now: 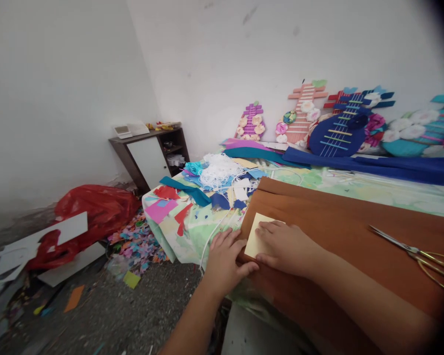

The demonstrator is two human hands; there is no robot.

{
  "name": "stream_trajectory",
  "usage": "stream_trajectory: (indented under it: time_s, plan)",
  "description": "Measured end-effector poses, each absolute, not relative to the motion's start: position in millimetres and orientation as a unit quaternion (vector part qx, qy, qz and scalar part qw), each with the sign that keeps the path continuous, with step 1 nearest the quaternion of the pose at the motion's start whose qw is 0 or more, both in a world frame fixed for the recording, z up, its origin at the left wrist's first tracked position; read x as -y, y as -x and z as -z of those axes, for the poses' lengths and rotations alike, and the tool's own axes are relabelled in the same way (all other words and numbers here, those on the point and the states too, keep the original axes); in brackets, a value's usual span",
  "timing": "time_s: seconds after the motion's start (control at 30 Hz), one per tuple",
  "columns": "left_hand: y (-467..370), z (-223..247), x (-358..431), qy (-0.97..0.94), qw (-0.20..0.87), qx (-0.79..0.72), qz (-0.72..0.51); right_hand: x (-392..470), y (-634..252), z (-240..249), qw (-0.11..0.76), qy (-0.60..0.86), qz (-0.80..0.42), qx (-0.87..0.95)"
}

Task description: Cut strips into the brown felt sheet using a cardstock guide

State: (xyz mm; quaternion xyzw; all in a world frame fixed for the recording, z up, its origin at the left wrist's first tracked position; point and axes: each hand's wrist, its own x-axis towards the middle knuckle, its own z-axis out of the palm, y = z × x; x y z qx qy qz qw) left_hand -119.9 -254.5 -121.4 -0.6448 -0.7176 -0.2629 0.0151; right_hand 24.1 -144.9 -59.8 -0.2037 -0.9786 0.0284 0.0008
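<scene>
A pale yellow square of paper or card (252, 245) lies at the left end of a brown sheet of folded cloth or felt (336, 231). My right hand (281, 246) rests flat on the yellow square, fingers stretched out and covering its right part. Beside it, my left hand (225, 256) lies with spread fingers at the brown sheet's left edge, its thumb reaching under the square's lower corner area. Neither hand grips anything. Scissors with gold handles (414, 250) lie on the brown sheet to the right, blades slightly apart.
A heap of white string (221, 171) and coloured scraps cover the table's left end. Decorated lute-shaped crafts (338, 130) lean on the wall behind blue strips (373, 165). On the floor at left are a red plastic bag (99, 207), white boards (74, 264) and paper scraps (142, 239). A cabinet (148, 160) stands behind.
</scene>
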Motion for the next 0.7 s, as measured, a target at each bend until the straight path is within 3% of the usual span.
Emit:
stream_trajectory:
  time_s: [0.7]
  plan:
    - [119.4,119.7,254.4,0.634,0.003,0.72,0.281,147.6,-26.1,57.0,-0.002,0.224,-0.046,0.973]
